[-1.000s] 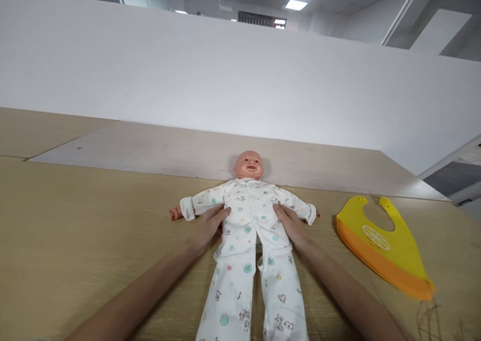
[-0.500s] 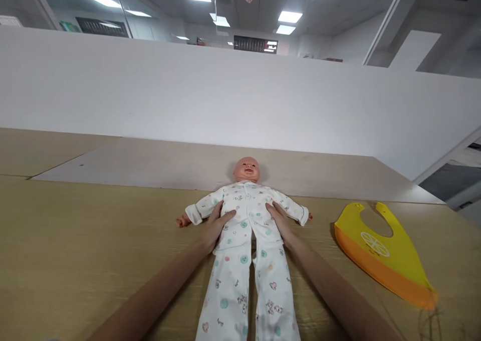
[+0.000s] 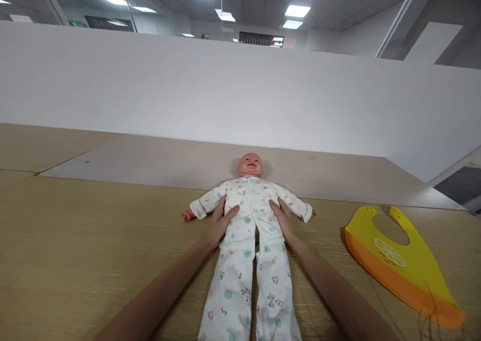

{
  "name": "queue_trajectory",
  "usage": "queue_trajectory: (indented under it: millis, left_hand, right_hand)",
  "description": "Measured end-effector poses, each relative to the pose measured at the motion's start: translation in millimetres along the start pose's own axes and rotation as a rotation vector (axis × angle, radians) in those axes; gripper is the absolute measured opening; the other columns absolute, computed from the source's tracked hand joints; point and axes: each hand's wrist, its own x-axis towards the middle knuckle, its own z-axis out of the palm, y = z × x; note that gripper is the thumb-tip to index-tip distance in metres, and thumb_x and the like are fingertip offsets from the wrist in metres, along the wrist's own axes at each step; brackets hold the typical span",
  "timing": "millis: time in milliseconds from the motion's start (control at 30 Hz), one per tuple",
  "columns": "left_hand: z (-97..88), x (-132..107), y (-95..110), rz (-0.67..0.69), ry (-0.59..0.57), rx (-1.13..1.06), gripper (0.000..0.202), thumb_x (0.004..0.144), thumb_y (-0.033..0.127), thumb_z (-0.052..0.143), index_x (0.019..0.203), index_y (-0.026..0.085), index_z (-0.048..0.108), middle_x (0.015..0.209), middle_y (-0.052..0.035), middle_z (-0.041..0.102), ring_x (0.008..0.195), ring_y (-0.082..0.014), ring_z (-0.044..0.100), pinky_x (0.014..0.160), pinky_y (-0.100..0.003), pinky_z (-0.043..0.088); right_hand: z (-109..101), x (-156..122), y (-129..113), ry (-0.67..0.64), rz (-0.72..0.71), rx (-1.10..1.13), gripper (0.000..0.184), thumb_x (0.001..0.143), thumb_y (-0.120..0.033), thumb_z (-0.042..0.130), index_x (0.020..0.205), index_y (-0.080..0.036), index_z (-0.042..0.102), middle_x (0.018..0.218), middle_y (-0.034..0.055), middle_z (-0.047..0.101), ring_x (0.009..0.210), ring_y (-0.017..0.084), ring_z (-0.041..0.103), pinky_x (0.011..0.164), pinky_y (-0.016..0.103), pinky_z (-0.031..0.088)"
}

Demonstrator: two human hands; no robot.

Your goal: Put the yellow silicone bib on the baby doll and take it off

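A baby doll lies on its back on the table, head away from me and arms spread. It wears a white printed top and trousers. My left hand holds the doll's torso from the left, thumb on the front of the top and fingers partly hidden along the side. On the opposite side my right hand grips the torso in the same way, its thumb over the top. The lower ends of the trouser legs run out of view at the bottom.
A yellow bib with an orange catch pocket and a white citrus-slice print lies to the right of my right arm. Behind the wooden table and a paler board rises a white partition with glass above.
My view has turned slightly, so the doll and the bib appear a little farther right. Both hands keep their places on the doll's sides.
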Motion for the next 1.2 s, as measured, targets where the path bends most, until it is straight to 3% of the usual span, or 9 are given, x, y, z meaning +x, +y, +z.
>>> queue_trajectory:
  millis: [100, 267, 533, 667, 800, 933, 1067, 1200]
  left_hand:
    - [-0.5, 0.3, -5.1, 0.046, 0.014, -0.011, 0.056, 0.078, 0.049, 0.061, 0.13, 0.03, 0.049, 0.144, -0.0022, 0.045, 0.138, -0.0266, 0.032, 0.11, -0.041, 0.035]
    - [-2.0, 0.5, -6.5, 0.067, 0.02, 0.0, 0.055, 0.079, 0.047, 0.061, 0.129, 0.027, 0.051, 0.144, -0.0049, 0.044, 0.136, -0.0272, 0.036, 0.11, -0.043, 0.034]
    - [2.4, -3.2, -13.8, 0.007, 0.103, 0.049, 0.057, 0.084, 0.044, 0.053, 0.136, 0.023, 0.038, 0.15, -0.0088, 0.035, 0.138, -0.0242, 0.032, 0.114, -0.043, 0.027]
    - [2.2, -10.3, -22.2, 0.07, 0.162, 0.05, 0.049, 0.089, 0.044, 0.044, 0.132, 0.021, 0.038, 0.142, -0.013, 0.043, 0.132, -0.0247, 0.04, 0.111, -0.043, 0.031]
    - [-5.9, -28.2, -24.9, 0.184, 0.14, 0.115, 0.04, 0.092, 0.042, 0.037, 0.126, 0.02, 0.039, 0.132, -0.0122, 0.049, 0.124, -0.0232, 0.046, 0.11, -0.043, 0.033]
    - [-10.6, -62.1, -22.6, 0.214, 0.104, 0.26, 0.04, 0.092, 0.041, 0.036, 0.13, 0.028, 0.038, 0.136, -0.0066, 0.047, 0.127, -0.0248, 0.043, 0.11, -0.047, 0.034]
    - [0.4, -91.1, -16.8, 0.432, 0.143, 0.338, 0.042, 0.086, 0.034, 0.047, 0.128, 0.038, 0.043, 0.138, -0.0018, 0.047, 0.131, -0.0275, 0.04, 0.112, -0.046, 0.033]
    - [10.8, -100.6, -13.9, 0.461, 0.109, 0.306, 0.044, 0.086, 0.031, 0.048, 0.127, 0.045, 0.041, 0.139, 0.0007, 0.045, 0.132, -0.0267, 0.039, 0.113, -0.047, 0.033]
  right_hand:
    - [0.5, -2.5, -8.3, -0.016, 0.09, 0.14, 0.056, 0.08, -0.059, 0.052, 0.122, -0.022, 0.055, 0.14, 0.0034, 0.044, 0.132, 0.021, 0.041, 0.113, 0.037, 0.033]
    - [0.2, -4.2, -8.1, -0.038, 0.035, 0.168, 0.051, 0.08, -0.057, 0.053, 0.119, -0.023, 0.056, 0.136, 0.0019, 0.049, 0.13, 0.02, 0.042, 0.115, 0.037, 0.029]
    - [0.1, -6.2, 0.9, -0.024, -0.012, 0.044, 0.052, 0.084, -0.057, 0.046, 0.12, -0.021, 0.057, 0.136, 0.0053, 0.05, 0.128, 0.022, 0.044, 0.115, 0.042, 0.028]
    - [-0.3, -12.9, 4.4, 0.048, 0.02, -0.037, 0.057, 0.084, -0.059, 0.044, 0.125, -0.019, 0.053, 0.138, 0.0079, 0.047, 0.131, 0.024, 0.041, 0.114, 0.045, 0.027]
    - [-8.8, -30.2, 5.6, 0.032, -0.078, -0.061, 0.053, 0.089, -0.055, 0.041, 0.127, -0.019, 0.049, 0.135, 0.0076, 0.049, 0.125, 0.022, 0.045, 0.111, 0.043, 0.032]
    - [-20.0, -60.9, 4.9, -0.032, -0.14, -0.095, 0.047, 0.092, -0.049, 0.038, 0.132, -0.023, 0.042, 0.135, 0.0057, 0.047, 0.123, 0.019, 0.046, 0.108, 0.04, 0.037]
    - [-19.2, -86.4, 3.9, -0.058, -0.157, -0.171, 0.046, 0.094, -0.045, 0.037, 0.135, -0.024, 0.035, 0.138, 0.0055, 0.042, 0.127, 0.019, 0.041, 0.108, 0.039, 0.036]
    - [-11.7, -92.4, 1.5, -0.04, -0.176, -0.198, 0.047, 0.094, -0.044, 0.036, 0.137, -0.025, 0.029, 0.142, 0.0061, 0.036, 0.131, 0.019, 0.036, 0.111, 0.04, 0.033]
